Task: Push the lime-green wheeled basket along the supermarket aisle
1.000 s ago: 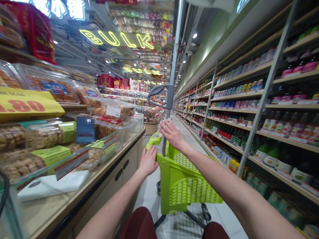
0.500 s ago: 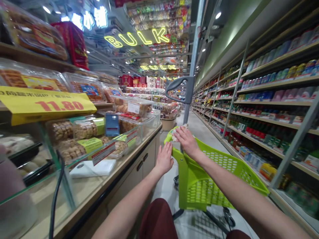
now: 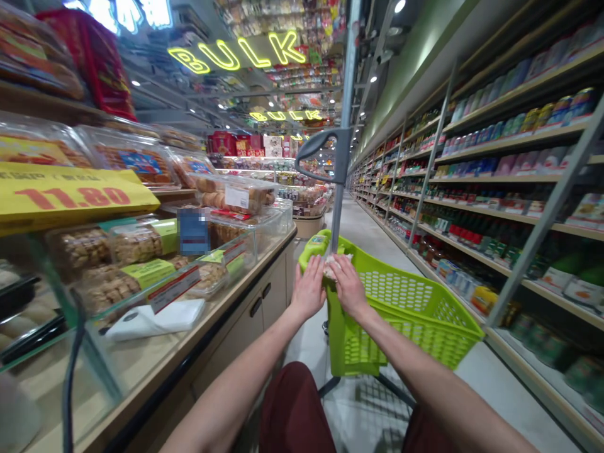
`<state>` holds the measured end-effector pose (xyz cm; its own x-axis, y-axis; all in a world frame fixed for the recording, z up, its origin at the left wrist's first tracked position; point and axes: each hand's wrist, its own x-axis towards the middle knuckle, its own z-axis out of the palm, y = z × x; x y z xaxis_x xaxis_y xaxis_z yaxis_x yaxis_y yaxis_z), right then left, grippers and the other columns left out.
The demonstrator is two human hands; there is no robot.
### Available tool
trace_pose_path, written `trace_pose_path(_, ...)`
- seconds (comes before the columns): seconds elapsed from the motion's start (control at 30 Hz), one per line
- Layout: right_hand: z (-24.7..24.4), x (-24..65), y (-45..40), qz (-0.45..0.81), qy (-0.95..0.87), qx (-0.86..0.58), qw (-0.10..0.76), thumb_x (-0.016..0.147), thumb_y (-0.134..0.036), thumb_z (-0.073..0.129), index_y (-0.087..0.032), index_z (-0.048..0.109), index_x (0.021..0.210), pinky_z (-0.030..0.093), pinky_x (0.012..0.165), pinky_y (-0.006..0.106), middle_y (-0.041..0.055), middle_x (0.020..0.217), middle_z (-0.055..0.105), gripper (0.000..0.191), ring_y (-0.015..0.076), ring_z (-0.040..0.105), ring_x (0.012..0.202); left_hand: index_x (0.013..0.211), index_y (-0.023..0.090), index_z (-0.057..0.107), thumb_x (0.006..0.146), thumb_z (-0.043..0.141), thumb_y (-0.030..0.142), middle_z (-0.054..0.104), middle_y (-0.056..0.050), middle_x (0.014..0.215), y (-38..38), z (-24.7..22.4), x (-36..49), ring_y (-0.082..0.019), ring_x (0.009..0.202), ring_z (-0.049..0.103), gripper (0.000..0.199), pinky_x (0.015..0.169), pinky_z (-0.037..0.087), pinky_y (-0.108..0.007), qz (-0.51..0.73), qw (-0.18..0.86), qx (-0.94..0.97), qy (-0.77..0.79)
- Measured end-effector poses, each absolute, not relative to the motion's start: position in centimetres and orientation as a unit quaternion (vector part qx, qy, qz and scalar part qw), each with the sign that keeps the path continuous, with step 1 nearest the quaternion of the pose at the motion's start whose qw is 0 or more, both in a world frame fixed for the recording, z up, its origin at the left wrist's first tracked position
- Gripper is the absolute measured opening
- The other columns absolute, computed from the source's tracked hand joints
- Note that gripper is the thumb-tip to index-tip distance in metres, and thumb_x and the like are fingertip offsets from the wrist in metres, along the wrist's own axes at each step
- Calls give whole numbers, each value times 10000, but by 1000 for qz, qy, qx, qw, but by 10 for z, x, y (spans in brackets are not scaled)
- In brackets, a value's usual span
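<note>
Pressed flat under the right hand [image 3: 350, 287], fingers extended — a crumpled whitish cloth [image 3: 333, 267], atop the bright-green perforated plastic cart [image 3: 415, 296]'s near rim. Left hand [image 3: 309, 290], nearly flat, rests beside it; loose fingertip pressure could let the cloth slip.

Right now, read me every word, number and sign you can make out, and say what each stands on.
"BULK": near yellow neon sign
"BULK": farther yellow neon sign
"11.80": yellow price card
Cut off at the top: blue-white neon sign
Too small or blurred: red-edged tag, shelf labels
</note>
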<state>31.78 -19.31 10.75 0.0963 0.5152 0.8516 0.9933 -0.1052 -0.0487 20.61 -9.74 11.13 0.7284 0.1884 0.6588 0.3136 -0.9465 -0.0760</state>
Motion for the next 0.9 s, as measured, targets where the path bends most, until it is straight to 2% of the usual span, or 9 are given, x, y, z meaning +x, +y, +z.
trace_pose_path(0.13,61,344,-230,-319,-546,-698,335,740,-22,330,-154,476,1192,318,994,454,101,1264,442,493,203,298,1231,1298,149,287,704,414,175,246,-88,1397,-100,100,205,-228,1303,129,608,1036,48,-526,-305,98,-941,-107)
trace_pose_path(0.23,39,369,-266,-317,-483,-741,342,721,-11,326,-142,518,1138,322,980,462,114,1205,486,477,212,351,1190,1289,140,310,722,392,170,245,-91,1396,-102,94,205,-230,1302,139,574,1037,11,-529,-313,103,-938,-106)
trace_pose_path(0.37,41,372,-269,-317,-429,-763,366,708,-13,323,-143,536,1102,330,960,465,121,1145,516,467,212,403,1132,1290,115,313,744,385,199,220,-93,1404,-123,94,219,-215,1305,125,557,1057,27,-475,-311,112,-942,-58)
trace_pose_path(0.53,49,351,-244,-305,-485,-751,328,743,-33,340,-136,507,1141,308,987,419,118,1205,474,444,202,353,1168,1286,114,326,733,394,202,305,-104,1369,-143,88,243,-228,1293,175,564,1056,56,-472,-262,118,-957,-37)
trace_pose_path(0.67,29,381,-296,-304,-478,-775,279,761,-41,350,-143,500,1147,304,986,414,108,1216,466,427,203,343,1174,1290,125,322,733,381,185,328,-97,1358,-135,86,244,-222,1292,179,563,1059,22,-477,-249,130,-959,-34)
trace_pose_path(0.77,10,410,-345,-317,-404,-813,276,743,-26,350,-144,524,1111,310,966,450,115,1194,475,424,222,359,1158,1283,111,334,737,381,198,327,-106,1357,-136,85,247,-231,1293,172,556,1060,9,-476,-252,127,-958,-49)
trace_pose_path(0.9,6,410,-344,-318,-359,-828,291,736,-35,353,-132,519,1128,301,963,464,137,1210,457,436,241,342,1165,1274,124,353,716,419,220,307,-100,1369,-159,77,269,-249,1296,156,569,1058,21,-482,-236,110,-965,-33)
